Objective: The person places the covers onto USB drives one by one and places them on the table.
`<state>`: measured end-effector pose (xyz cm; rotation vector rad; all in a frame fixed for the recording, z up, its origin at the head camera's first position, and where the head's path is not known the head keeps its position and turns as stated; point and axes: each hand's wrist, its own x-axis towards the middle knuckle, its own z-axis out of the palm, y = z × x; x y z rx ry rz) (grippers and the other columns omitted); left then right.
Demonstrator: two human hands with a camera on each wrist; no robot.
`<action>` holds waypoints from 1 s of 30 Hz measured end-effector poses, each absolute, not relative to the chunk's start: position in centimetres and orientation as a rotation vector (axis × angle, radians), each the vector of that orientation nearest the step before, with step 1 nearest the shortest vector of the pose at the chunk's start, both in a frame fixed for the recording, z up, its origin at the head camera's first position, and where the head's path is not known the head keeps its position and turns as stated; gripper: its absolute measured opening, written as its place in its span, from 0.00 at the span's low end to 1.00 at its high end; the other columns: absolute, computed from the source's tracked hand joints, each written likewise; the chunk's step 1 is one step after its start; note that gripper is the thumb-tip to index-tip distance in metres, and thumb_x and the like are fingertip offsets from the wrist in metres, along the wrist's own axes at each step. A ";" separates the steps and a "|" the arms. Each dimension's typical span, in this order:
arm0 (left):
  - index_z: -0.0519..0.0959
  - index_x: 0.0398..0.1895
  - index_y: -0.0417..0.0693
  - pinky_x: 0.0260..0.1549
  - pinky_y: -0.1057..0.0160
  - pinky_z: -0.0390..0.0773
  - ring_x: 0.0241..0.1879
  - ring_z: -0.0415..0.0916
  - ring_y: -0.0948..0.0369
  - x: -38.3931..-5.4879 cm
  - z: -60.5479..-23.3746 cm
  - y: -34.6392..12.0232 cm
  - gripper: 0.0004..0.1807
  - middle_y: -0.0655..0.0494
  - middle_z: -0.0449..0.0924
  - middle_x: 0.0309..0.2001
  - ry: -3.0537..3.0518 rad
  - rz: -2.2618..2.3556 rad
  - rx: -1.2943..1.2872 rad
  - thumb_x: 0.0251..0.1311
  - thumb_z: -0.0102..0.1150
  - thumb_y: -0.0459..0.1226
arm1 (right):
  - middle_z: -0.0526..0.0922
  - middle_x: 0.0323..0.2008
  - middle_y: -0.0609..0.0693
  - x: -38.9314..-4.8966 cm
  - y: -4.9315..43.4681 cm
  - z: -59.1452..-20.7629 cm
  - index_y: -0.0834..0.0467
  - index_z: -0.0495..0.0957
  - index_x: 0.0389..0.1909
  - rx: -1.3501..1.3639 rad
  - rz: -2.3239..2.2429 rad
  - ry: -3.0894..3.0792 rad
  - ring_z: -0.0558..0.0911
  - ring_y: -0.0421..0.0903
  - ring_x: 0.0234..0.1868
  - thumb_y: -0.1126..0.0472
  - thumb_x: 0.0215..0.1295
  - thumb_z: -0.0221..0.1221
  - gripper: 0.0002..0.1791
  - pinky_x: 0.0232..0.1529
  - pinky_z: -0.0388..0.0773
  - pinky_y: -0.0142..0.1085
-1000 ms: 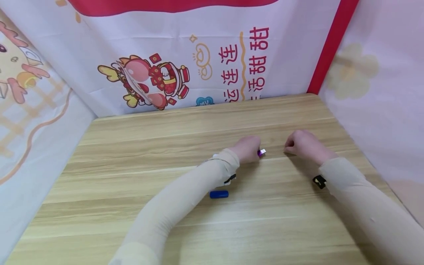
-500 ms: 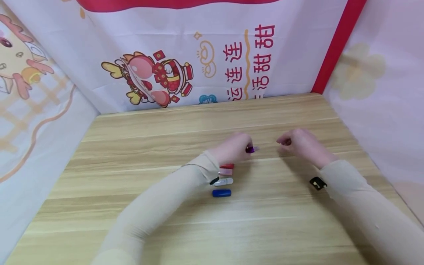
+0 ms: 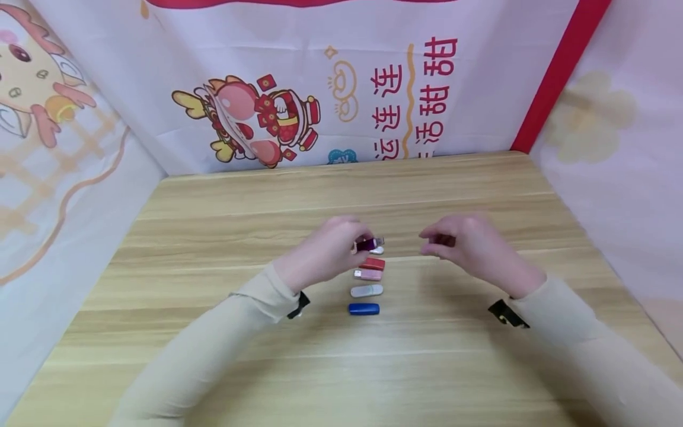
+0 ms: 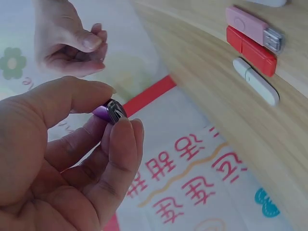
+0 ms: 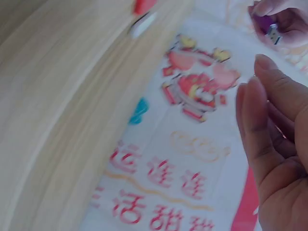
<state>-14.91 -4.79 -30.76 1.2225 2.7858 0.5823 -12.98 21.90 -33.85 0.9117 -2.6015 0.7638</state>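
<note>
My left hand (image 3: 331, 249) pinches a dark purple USB stick (image 3: 365, 244) between thumb and fingers, its metal plug pointing right, above the table. In the left wrist view, the stick shows end-on between the fingertips. My right hand (image 3: 475, 252) hovers to the right with fingers loosely bent and nothing visible between its tips. Below the left hand, USB sticks lie in a column: a small white one (image 3: 377, 251), a red one (image 3: 375, 264), a pink one (image 3: 370, 274) with its plug exposed to the left, a pale grey-white one (image 3: 366, 290) and a blue one (image 3: 364, 309).
The wood-grain table (image 3: 256, 207) meets a printed cloth backdrop (image 3: 331, 35) with cartoon figures and red writing behind it. More cloth hangs at the left and right sides. Black straps (image 3: 508, 313) sit at both wrists.
The left hand has moved left with the purple USB stick, uncovering the column of sticks. The right hand has shifted left and its fingers have spread somewhat. The head view has shifted slightly.
</note>
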 end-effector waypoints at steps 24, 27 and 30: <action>0.86 0.43 0.43 0.37 0.70 0.81 0.33 0.77 0.66 -9.8 -30.0 -9.0 0.11 0.56 0.84 0.38 2.828 0.673 1.497 0.56 0.71 0.33 | 0.87 0.31 0.47 -8.6 15.1 -32.2 0.60 0.87 0.38 1.190 1.105 -2.213 0.82 0.36 0.27 0.73 0.41 0.77 0.19 0.29 0.80 0.24; 0.85 0.43 0.41 0.37 0.71 0.81 0.33 0.78 0.65 -9.5 -30.0 -9.2 0.12 0.55 0.83 0.37 2.835 0.680 1.548 0.56 0.72 0.34 | 0.87 0.30 0.46 -8.5 14.5 -32.4 0.60 0.87 0.38 1.181 1.114 -2.220 0.82 0.35 0.27 0.72 0.43 0.76 0.18 0.29 0.80 0.24; 0.85 0.42 0.39 0.36 0.72 0.81 0.32 0.79 0.64 -9.3 -30.0 -9.4 0.12 0.53 0.83 0.37 2.842 0.685 1.584 0.55 0.72 0.34 | 0.87 0.30 0.47 -8.5 14.0 -32.5 0.60 0.87 0.38 1.178 1.121 -2.231 0.82 0.35 0.27 0.72 0.44 0.76 0.17 0.29 0.79 0.23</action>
